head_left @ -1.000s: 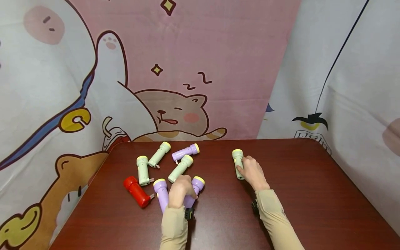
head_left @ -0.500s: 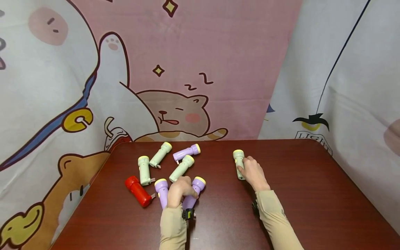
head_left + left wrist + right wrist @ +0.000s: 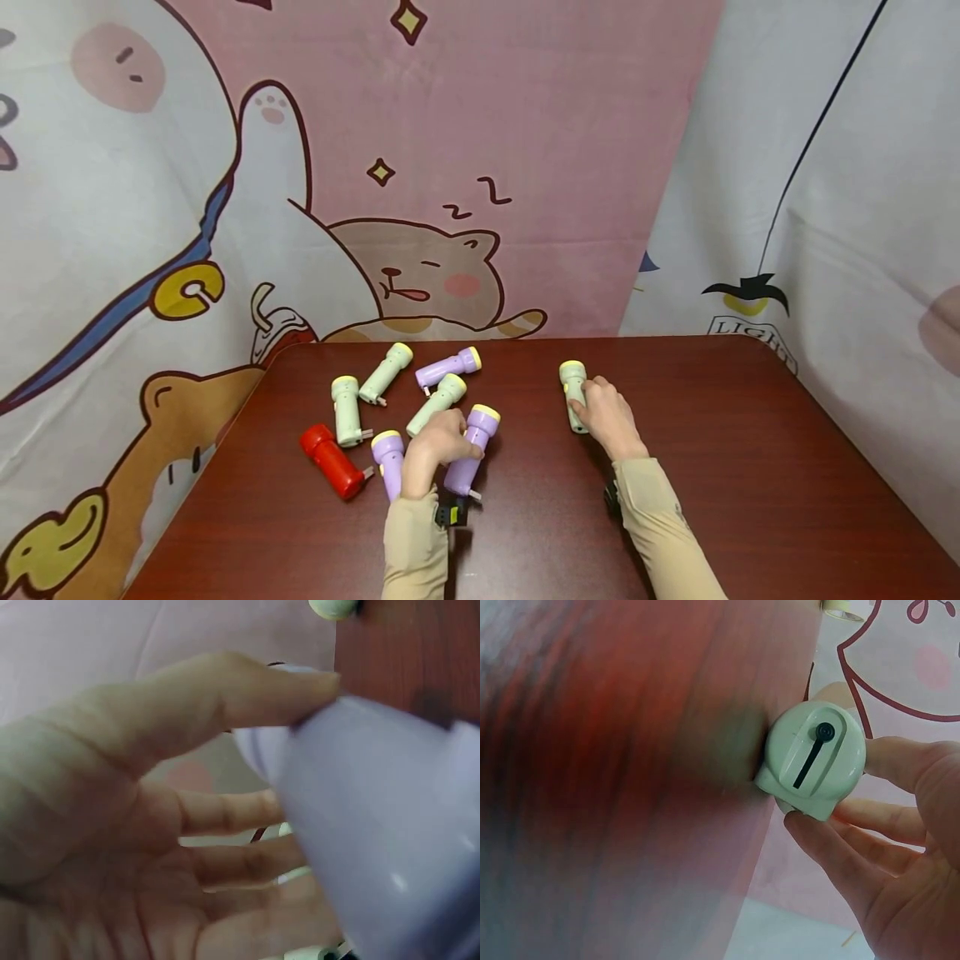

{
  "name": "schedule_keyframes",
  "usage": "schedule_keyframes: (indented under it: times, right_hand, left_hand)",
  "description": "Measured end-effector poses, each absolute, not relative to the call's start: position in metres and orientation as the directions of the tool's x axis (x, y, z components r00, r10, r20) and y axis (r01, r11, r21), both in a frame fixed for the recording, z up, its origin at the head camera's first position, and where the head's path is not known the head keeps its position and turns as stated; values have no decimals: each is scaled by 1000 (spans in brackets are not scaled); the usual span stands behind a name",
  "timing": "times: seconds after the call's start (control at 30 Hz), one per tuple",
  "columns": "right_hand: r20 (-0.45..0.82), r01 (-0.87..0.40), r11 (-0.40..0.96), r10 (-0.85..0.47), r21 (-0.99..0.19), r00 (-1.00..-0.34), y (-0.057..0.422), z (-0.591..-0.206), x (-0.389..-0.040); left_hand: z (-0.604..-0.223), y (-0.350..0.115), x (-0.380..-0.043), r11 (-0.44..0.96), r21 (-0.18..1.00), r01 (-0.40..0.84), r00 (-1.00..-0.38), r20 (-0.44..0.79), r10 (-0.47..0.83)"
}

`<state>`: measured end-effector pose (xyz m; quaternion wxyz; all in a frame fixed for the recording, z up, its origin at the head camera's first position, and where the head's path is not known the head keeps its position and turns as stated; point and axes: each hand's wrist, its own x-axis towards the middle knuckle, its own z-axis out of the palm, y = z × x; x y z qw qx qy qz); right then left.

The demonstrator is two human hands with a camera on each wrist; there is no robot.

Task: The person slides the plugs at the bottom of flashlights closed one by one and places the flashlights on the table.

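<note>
Shifted away from us over the last half second, the purple flashlight (image 3: 462,473) in our left hand (image 3: 433,442) now shows its small pale handle (image 3: 474,496) at the near end — its yellow-rimmed lens points toward the far side of the counter (image 3: 750,467), the long axis slanting from near left to far right. Our thumb and fingers pinch the barrel, palm standing off it; we cannot tell whether it touches the surface. Well to the right, our right hand (image 3: 606,414) holds a light green flashlight (image 3: 573,388) between thumb and partly curled fingers — lens away from us, tail end toward us, axis nearly front to back. A red flashlight (image 3: 332,462) lies diagonally at left.
</note>
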<state>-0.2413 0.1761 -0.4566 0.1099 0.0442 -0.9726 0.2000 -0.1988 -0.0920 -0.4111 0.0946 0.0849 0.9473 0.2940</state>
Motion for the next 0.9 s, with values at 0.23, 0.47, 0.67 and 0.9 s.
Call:
schedule_keyframes:
  times: [0.23,0.47,0.67,0.9]
  right_hand:
    - [218,-123,916,-40,-382,-975,176,-457,-241]
    - [213,-110,916,-27,-387,-977,176,-456,-241]
    - [208,-103,916,-23,-388,-978,176,-457,-241]
    - [195,-88,914,-9,-396,-981,175,-456,-241]
  left_hand:
    - [-412,-88,-204,755,643,132,-986,4,169]
    - [-416,-82,-209,691,711,129,-992,82,100]
    - [-417,-75,-211,566,823,47,-999,53,7]
    - [-416,-66,-212,242,969,-41,-999,-45,13]
